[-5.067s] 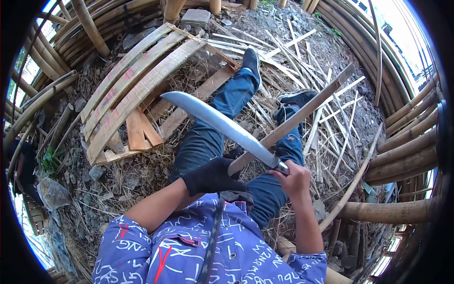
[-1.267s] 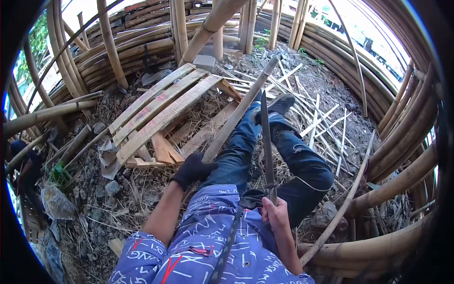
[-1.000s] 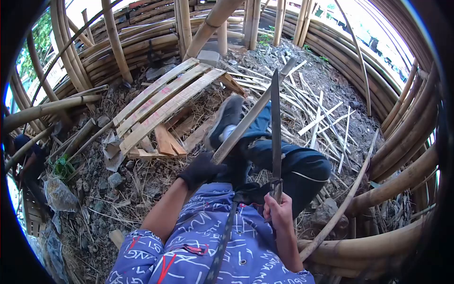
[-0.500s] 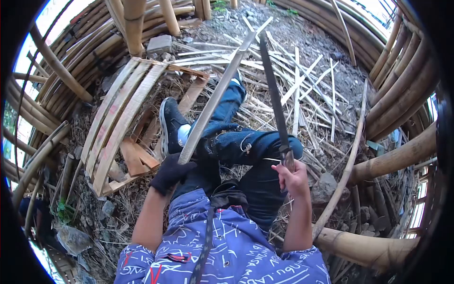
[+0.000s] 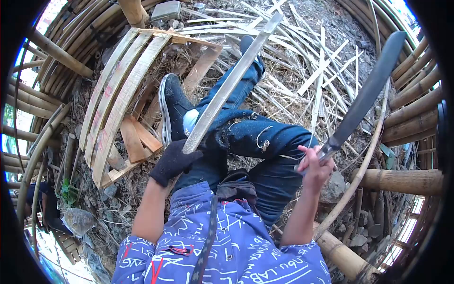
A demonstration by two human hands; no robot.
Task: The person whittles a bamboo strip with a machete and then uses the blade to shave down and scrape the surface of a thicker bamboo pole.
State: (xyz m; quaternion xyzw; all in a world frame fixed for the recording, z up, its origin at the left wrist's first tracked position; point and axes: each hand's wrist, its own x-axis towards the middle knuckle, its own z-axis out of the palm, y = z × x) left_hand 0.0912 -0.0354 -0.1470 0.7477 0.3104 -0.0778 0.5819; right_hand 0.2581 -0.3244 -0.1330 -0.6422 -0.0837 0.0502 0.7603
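My left hand (image 5: 174, 160), in a black glove, is closed around the near end of a long split bamboo strip (image 5: 231, 87). The strip slants up and away over my bent leg, its far end above the ground. In my bare right hand (image 5: 316, 165) is the handle of a machete (image 5: 366, 90). Its broad dark blade points up and to the right, well apart from the strip. My fingers wrap the grip, with the index finger partly raised.
Thin bamboo slats (image 5: 317, 71) lie scattered on the ground ahead. A wooden pallet (image 5: 118, 94) leans at the left. Bamboo poles (image 5: 397, 182) stand at the right, a long thin pole (image 5: 364, 170) beside my right arm. A grey block (image 5: 165, 10) sits at the back. Another person (image 5: 45, 203) shows at the far left.
The machete has swung to the right, away from the bamboo strip's far end, where its tip was before. My right hand moved right. The left hand still grips the strip.
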